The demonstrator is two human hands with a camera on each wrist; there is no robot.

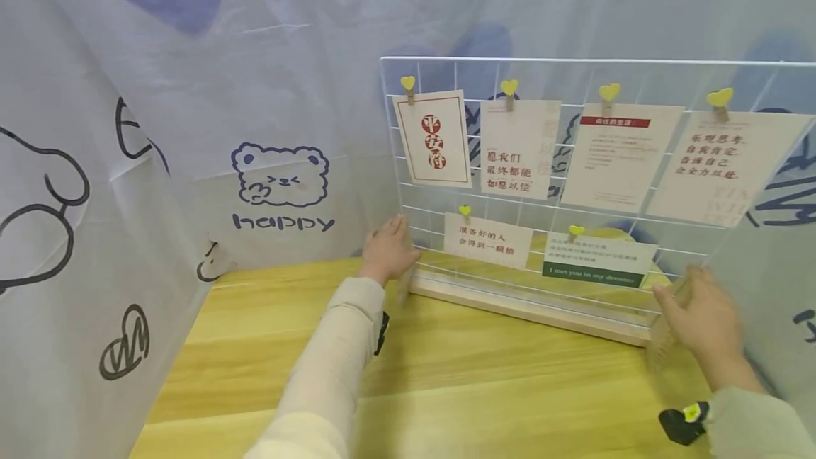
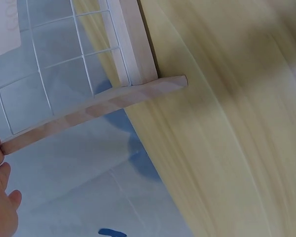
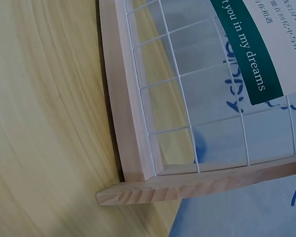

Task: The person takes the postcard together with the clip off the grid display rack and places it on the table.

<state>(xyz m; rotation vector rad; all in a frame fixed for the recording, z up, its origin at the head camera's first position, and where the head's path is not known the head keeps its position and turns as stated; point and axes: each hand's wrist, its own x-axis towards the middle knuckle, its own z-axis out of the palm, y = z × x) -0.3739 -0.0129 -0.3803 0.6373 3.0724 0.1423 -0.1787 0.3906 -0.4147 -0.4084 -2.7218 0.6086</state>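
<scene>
A white wire grid rack point(image 1: 574, 60) stands on a pale wooden base point(image 1: 529, 310) with a wooden side piece at either end. My left hand point(image 1: 387, 252) holds the rack's left end low down; in the left wrist view its fingers meet the tip of the side piece point(image 2: 89, 109). At the opposite end my right hand point(image 1: 709, 317) grips the right side piece point(image 3: 202, 187), thumb toward me. Printed cards hang on the grid from yellow heart clips point(image 1: 509, 87), among them a red-framed card point(image 1: 446, 167) and a green-banded card point(image 1: 593, 276).
The rack is on a yellow wood-grain table point(image 1: 268, 374), near its back edge. Behind it hangs a pale cloth point(image 1: 306, 91) with blue and black drawings, which also closes off the left side. Dark straps point(image 1: 683, 425) show at the wrists.
</scene>
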